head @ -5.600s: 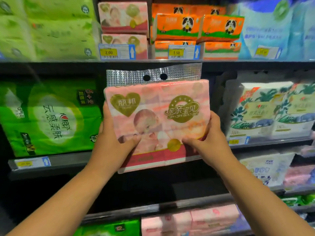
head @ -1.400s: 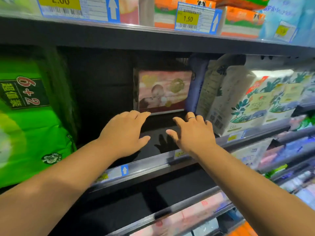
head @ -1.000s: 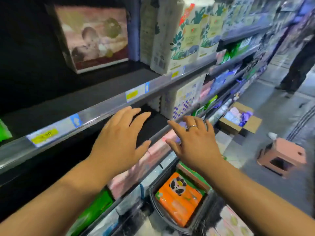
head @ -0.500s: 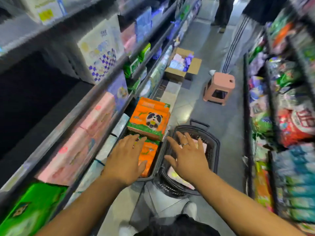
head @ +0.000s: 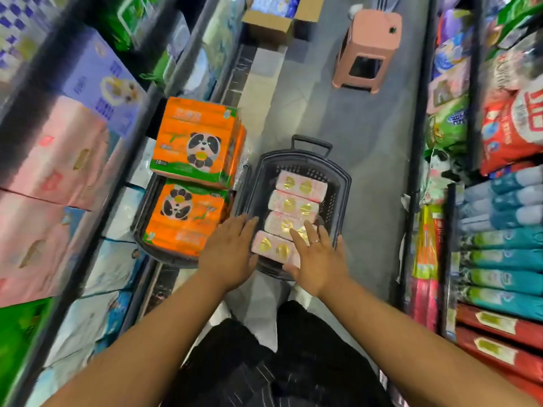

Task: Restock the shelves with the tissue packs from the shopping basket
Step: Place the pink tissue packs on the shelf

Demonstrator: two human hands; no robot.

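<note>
A dark shopping basket (head: 342,183) stands on the aisle floor with several pink tissue packs lined up inside. The nearest pink pack (head: 271,248) lies between my hands. My left hand (head: 230,252) hovers over the basket's left rim with fingers straight. My right hand (head: 318,259), a ring on one finger, is spread over the near packs, fingers extended; I cannot tell whether it touches them. Neither hand holds anything. A second basket (head: 138,230) to the left carries orange panda tissue packs (head: 188,218), with another orange panda pack (head: 197,142) stacked above.
Shelving with pink packs (head: 53,160) and a purple box (head: 100,80) runs along the left. Snack and detergent shelves (head: 499,201) line the right. A pink plastic stool (head: 368,51) and an open cardboard box (head: 273,19) stand farther down the aisle.
The view swung from the shelf, where the pink baby pack was left, down to the floor. Both empty hands dropped toward the basket of pink packs.
</note>
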